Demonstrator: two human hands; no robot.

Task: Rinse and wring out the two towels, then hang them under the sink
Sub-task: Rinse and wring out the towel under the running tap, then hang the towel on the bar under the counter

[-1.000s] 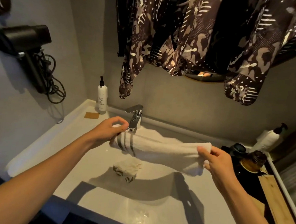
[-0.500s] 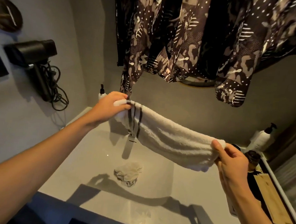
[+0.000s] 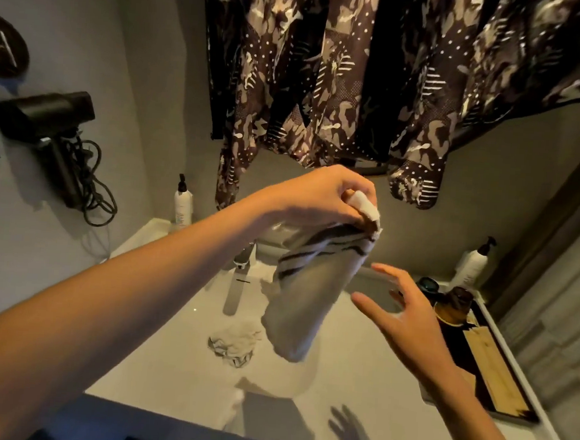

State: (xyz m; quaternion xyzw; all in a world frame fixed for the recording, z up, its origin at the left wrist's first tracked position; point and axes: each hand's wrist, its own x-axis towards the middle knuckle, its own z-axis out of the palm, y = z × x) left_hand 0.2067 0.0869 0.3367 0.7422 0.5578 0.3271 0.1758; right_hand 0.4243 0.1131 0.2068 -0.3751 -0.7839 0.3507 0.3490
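A white towel with dark stripes [image 3: 303, 299] hangs down over the white sink [image 3: 356, 379], held by its top end in my left hand [image 3: 321, 196], which is raised high above the basin. To the right of the hanging towel, my right hand [image 3: 402, 317] is open with fingers spread, not touching it. A second, small crumpled towel [image 3: 233, 341] lies in the basin near the drain. The chrome faucet [image 3: 245, 256] stands at the back, partly hidden behind my left forearm.
A patterned dark garment [image 3: 326, 67] hangs above the sink. A hair dryer with coiled cord [image 3: 57, 135] is mounted on the left wall. White pump bottles stand at back left [image 3: 182, 202] and back right [image 3: 472, 265]. A dark tray with jars and a wooden piece [image 3: 478, 350] sits right.
My right hand let go of the towel's far end. My left hand rose and moved right, so the towel now hangs vertically instead of stretched between both hands.
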